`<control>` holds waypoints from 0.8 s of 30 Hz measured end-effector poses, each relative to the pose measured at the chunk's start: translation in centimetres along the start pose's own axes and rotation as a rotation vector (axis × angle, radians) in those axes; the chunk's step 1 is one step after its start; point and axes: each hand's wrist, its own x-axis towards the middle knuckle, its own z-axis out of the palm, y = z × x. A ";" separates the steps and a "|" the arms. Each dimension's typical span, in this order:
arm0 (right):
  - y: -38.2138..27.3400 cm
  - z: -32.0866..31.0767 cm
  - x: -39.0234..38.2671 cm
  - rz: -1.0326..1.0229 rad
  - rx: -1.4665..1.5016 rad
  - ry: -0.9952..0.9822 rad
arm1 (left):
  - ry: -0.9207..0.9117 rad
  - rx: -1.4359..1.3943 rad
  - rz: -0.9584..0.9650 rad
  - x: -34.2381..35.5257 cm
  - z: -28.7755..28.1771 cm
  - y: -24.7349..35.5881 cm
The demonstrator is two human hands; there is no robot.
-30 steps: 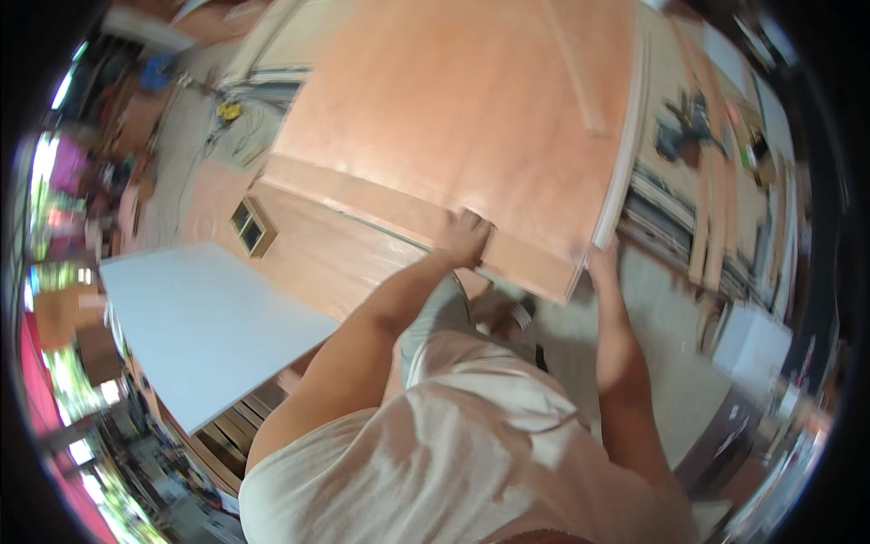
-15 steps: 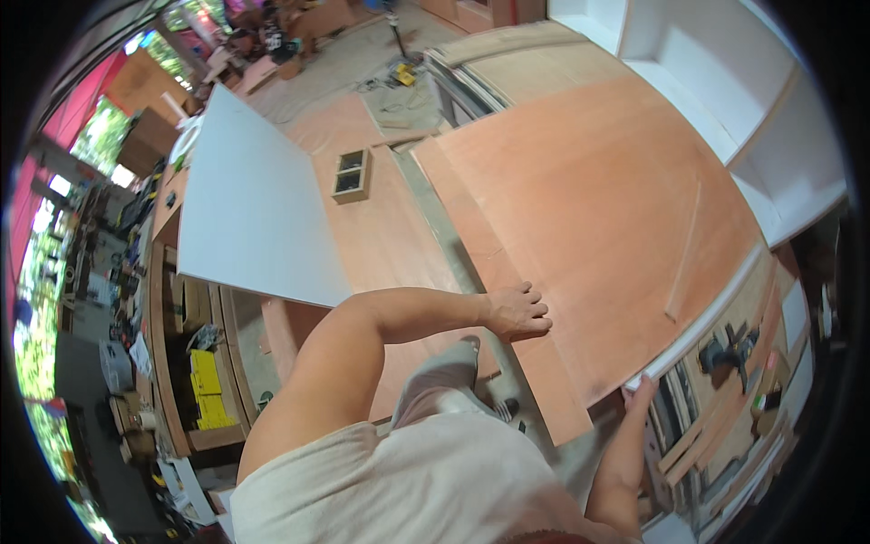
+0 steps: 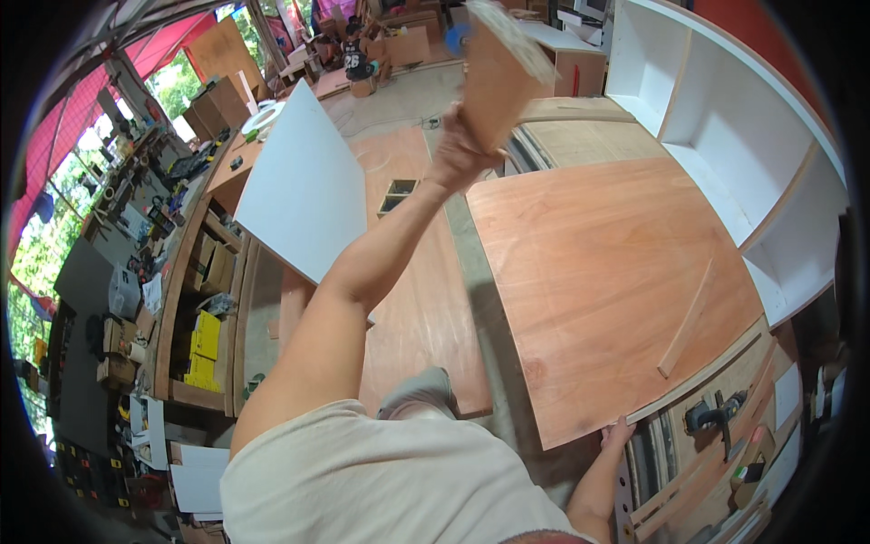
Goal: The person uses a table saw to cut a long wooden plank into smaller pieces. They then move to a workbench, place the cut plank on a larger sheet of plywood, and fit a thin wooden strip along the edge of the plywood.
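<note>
My left hand (image 3: 464,152) is raised at arm's length and closed around a strip of plywood (image 3: 503,77). The strip tilts up and away from me, seen nearly end-on and a little blurred. On the right lies a large reddish plywood sheet (image 3: 607,290), flat on a stack of boards. My right hand (image 3: 617,433) grips the sheet's near edge close to the corner, with part of its fingers hidden. A thin wooden stick (image 3: 686,317) rests on top of the sheet.
A white panel (image 3: 304,186) leans at the left, near a small box frame (image 3: 397,195). White open shelving (image 3: 725,136) stands at right. A cordless drill (image 3: 711,415) lies beside the sheet. A workbench (image 3: 195,308) runs along the left. Another person (image 3: 361,59) sits far back.
My left hand has lifted the plywood strip off the sheet's left side and swung it up and away. My right hand stays at the near edge. The view has tipped up.
</note>
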 end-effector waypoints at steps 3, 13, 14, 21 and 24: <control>0.5 0.3 -0.4 -0.008 -0.064 0.002 | 0.175 -0.114 -0.136 0.4 -4.6 -0.5; 3.0 3.1 -0.9 -0.101 -0.179 0.436 | 0.435 -0.071 -0.309 -7.5 -18.5 -5.8; 2.8 4.3 -1.1 -0.243 -0.335 0.475 | 0.423 -0.108 -0.317 -8.3 -19.5 -7.1; -1.8 18.8 -8.0 -0.956 -1.103 0.518 | 0.251 -0.230 -0.504 -11.3 -25.8 -14.6; -4.3 28.6 -14.1 -1.097 -1.216 0.086 | 0.135 -0.202 -0.649 -9.9 -26.7 -15.0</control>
